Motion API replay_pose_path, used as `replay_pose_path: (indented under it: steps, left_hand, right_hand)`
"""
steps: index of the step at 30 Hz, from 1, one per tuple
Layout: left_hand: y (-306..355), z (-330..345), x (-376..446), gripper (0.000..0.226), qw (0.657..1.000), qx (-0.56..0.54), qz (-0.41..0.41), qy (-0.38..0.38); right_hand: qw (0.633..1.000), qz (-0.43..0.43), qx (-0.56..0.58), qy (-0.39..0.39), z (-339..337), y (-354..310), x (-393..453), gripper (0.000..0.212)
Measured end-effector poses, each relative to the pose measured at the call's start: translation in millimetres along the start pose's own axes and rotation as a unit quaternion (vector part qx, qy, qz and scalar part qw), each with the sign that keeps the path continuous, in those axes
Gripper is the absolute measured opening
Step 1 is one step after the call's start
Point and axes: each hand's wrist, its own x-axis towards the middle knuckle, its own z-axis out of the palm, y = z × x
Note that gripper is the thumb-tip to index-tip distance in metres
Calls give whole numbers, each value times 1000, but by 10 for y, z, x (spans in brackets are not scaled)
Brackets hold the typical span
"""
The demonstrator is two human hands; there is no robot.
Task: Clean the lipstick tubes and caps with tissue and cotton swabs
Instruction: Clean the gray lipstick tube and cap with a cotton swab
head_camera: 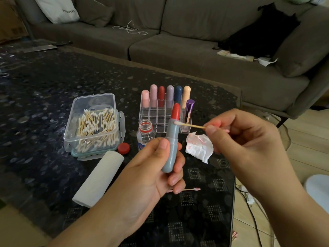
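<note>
Left hand point(160, 168): fingers curled round grey tube point(171, 147), upright, red bullet out. Right hand point(236, 138): pinches swab point(188, 124), tip at tube rim. Advice: light strokes round rim, avoid bullet; rotate tube w/ left.

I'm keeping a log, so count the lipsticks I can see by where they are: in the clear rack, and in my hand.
In the clear rack: 7
In the left hand, the open grey lipstick: 1
Total: 8
</note>
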Motion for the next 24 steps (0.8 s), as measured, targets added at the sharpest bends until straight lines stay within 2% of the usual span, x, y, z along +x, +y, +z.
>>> replay_pose_path:
  steps: [4,12,19,24]
  left_hand:
    - [-1,6,-3,26,1000,1,0,5]
    - [8,23,-16,26,1000,15,1,-8]
    - [17,32,-20,19,1000,27,-1,3]
    - [16,25,-15,20,999,42,7,18]
  right_hand:
    - [1000,-3,-2,-31,15,-10,-10,5]
    - [1000,7,3,3,-3,-10,5,9]
    - [999,-4,-5,-46,12,-7,-9,10]
    - [1000,-15,11,-6,9,4,-4,15]
